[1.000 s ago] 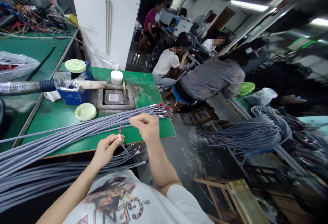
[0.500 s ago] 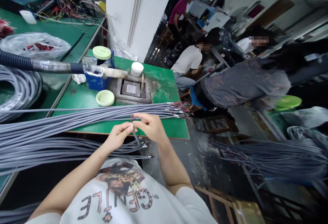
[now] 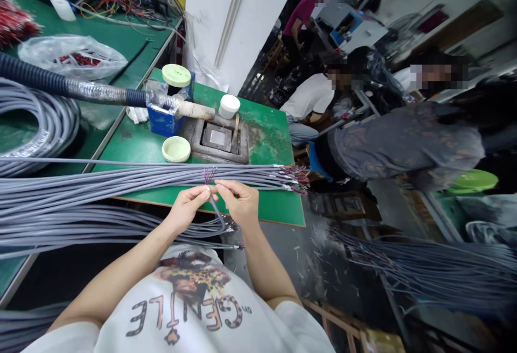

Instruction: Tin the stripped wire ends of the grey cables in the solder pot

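Left hand point(image 3: 186, 209) and right hand point(image 3: 238, 202) are closed in a fingertip pinch on one thin grey plastic-jacketed cable point(image 3: 217, 212). Its end is held upright just in front of the square grey metal pot point(image 3: 218, 138), which is sunk in the green-topped work table point(image 3: 269, 127). The fanned red and blue stripped wires point(image 3: 209, 174) stick up above the fingertips, likely raised so that the strands stay clear of the other cables and can be worked by both hands. The rest of the cable loops down nearer the person. Between the pot and the hands a long flat bundle of grey cables point(image 3: 121, 181) is laid across the table with all stripped ends to the right of the pot, probably for picking one by one; the cables are too many to count. A second grey cable bundle point(image 3: 100, 229) hangs below the table edge. Just left of the pot, one pale green round plastic dish point(image 3: 176, 149) is seen. Behind it is one blue box point(image 3: 163, 119) topped by one pale green round lid point(image 3: 176, 75). One white round jar point(image 3: 229, 106) stands behind the pot. One black corrugated hose point(image 3: 60, 88) is run in from far left to the pot. Left of the pot are one grey cable coil point(image 3: 36, 127) and one clear plastic bag point(image 3: 72, 57). Four other people are seated well behind and right of the pot.
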{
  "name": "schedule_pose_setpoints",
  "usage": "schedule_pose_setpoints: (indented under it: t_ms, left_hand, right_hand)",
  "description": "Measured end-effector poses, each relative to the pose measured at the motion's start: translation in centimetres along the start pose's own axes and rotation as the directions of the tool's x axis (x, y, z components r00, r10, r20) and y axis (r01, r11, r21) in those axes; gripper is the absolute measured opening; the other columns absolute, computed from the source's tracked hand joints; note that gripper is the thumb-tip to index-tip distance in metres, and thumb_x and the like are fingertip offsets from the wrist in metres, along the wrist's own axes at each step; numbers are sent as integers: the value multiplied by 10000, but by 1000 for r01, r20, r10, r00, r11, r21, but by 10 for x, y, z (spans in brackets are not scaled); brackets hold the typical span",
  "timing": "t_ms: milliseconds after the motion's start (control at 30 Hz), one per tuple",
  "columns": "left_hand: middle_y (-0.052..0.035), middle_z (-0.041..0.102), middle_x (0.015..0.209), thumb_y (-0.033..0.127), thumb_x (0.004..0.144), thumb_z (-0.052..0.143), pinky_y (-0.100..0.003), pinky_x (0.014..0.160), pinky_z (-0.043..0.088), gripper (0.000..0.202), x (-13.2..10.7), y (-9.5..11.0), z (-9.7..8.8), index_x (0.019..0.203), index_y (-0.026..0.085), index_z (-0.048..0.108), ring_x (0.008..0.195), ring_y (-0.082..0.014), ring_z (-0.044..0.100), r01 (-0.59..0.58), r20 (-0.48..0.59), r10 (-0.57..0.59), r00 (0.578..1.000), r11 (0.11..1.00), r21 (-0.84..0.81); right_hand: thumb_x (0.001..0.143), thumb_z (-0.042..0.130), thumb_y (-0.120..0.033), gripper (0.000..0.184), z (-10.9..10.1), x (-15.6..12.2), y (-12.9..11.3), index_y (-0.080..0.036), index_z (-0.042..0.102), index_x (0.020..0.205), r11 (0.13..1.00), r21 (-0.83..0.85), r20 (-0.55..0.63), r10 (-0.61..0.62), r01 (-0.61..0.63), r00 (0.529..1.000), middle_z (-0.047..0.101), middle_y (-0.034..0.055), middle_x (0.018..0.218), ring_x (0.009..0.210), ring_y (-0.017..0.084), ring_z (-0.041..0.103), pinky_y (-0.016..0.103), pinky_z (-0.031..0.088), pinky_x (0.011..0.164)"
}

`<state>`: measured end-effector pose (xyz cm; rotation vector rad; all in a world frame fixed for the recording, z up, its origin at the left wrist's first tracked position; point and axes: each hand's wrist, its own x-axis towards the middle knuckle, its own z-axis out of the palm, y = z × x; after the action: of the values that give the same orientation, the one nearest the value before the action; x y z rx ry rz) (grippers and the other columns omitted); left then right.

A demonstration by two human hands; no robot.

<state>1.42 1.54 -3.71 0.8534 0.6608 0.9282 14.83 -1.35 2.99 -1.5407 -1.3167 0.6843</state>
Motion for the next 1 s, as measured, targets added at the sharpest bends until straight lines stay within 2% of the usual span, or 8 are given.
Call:
schedule_pose_setpoints:
  t_ms: [100,200,567,733,800,833,900,1000]
  left_hand:
    - [-83,742,827,424,717,740,-361,889,483,353,1,1,0,929,143,750,798,-199,665,33,-31,-34,999,998,-47]
    - [-75,745,822,409,734,728,-340,871,488,327,1,2,1,926,146,753,793,-188,661,5,-35,-5,999,1000,4]
    - [-39,738,798,407,727,718,-303,803,499,247,0,4,6,777,168,759,775,-185,644,-104,-76,122,990,973,207]
    - [-62,744,801,389,693,758,-312,812,517,260,-1,11,7,799,152,760,771,-189,660,-5,-104,15,994,996,87]
    - [-54,740,760,382,663,788,-289,780,539,296,-1,18,5,847,152,757,734,-170,668,53,-139,-66,988,994,-92]
    - [-46,735,738,365,634,812,-261,744,549,300,-1,22,5,835,151,752,706,-154,669,80,-145,-108,984,980,-184]
    - [-39,730,722,325,622,826,-236,704,567,309,1,31,5,860,147,742,659,-134,667,130,-119,-173,978,945,-300]
    - [-14,713,692,272,605,837,-179,604,567,282,2,44,10,835,151,725,591,-103,648,138,-89,-190,978,900,-415]
  right_hand:
    - [776,623,-348,230,-3,1,0,-196,743,900,999,-44,-39,-9,8,999,450,-60,461,436,82,368,225,380,495]
    - [779,626,-353,198,-5,5,-2,-193,730,833,997,-64,-23,-42,41,999,411,-65,460,442,80,354,222,367,501]
    - [786,626,-334,166,-2,8,-7,-196,718,800,989,-117,45,-84,89,995,455,-65,461,446,83,394,225,379,519]
    - [855,571,-344,203,-15,9,-2,-209,721,880,964,-184,17,-192,192,981,630,-11,606,519,112,512,243,446,565]
    - [905,506,-297,231,-22,10,2,-218,717,951,902,-234,89,-352,363,932,706,31,790,678,136,602,260,493,680]
    - [925,470,-262,254,-24,11,5,-222,711,994,845,-255,152,-445,470,883,717,43,875,778,143,624,270,502,754]
    - [942,428,-212,294,-27,14,10,-232,685,1083,690,-287,299,-594,664,747,708,53,1028,976,145,613,290,483,893]
    - [932,486,-250,275,-23,18,17,-301,658,1141,456,-339,465,-680,823,568,644,19,1222,1203,146,508,318,418,1018]
